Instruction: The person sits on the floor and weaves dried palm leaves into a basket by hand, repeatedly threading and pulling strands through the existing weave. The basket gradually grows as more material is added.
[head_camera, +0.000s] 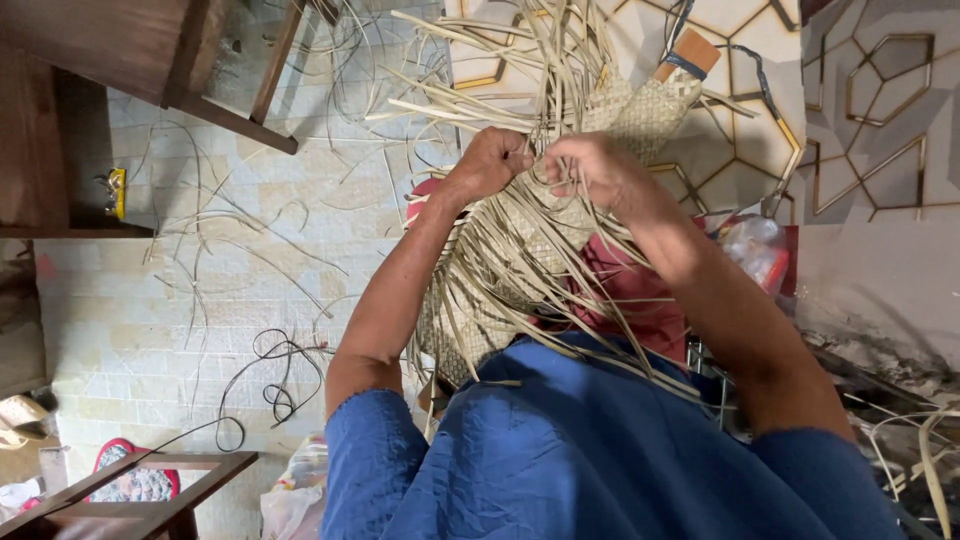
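My left hand (497, 160) is closed in a fist, pinching some pale strips (520, 250) of the woven mat (500, 290). My right hand (585, 165) is just beside it, fingers curled and pinching strips too. The mat lies under both hands and hangs down toward my blue shirt (590, 450), over a red cloth (630, 290). Beyond my hands, loose strip ends (480, 70) fan out. Farther to the left of my left hand, a black cable (270, 385) and thin scraps lie on the tiled floor (130, 320).
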